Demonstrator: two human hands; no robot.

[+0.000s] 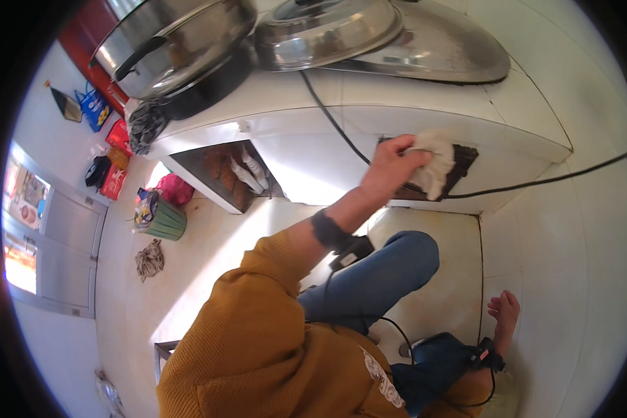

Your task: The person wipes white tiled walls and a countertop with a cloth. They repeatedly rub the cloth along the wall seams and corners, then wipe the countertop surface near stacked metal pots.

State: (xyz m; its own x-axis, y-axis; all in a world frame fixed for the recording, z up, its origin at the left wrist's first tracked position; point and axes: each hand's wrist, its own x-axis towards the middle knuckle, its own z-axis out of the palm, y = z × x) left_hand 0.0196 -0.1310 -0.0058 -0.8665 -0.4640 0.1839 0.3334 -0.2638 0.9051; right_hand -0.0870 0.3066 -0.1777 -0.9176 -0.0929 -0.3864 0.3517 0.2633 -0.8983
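My left hand (394,162) pinches a crumpled off-white cloth (432,162) against a dark brown panel or opening (462,166) in the white tiled front of the counter (303,151). The cloth and hand hide much of that dark square. A black cable (527,186) runs from the counter top down past my left hand and off to the right. My right hand (506,309) hangs low at the right beside the tiled wall, fingers loosely curled and holding nothing. Whether it touches the wall cannot be told.
A large steel pot (177,47), a lidded steel pan (329,36) and a wide metal cover (449,47) stand on the counter. At left are an open recess (224,172), a green waste bin (167,218) and a rag (150,259) on the floor.
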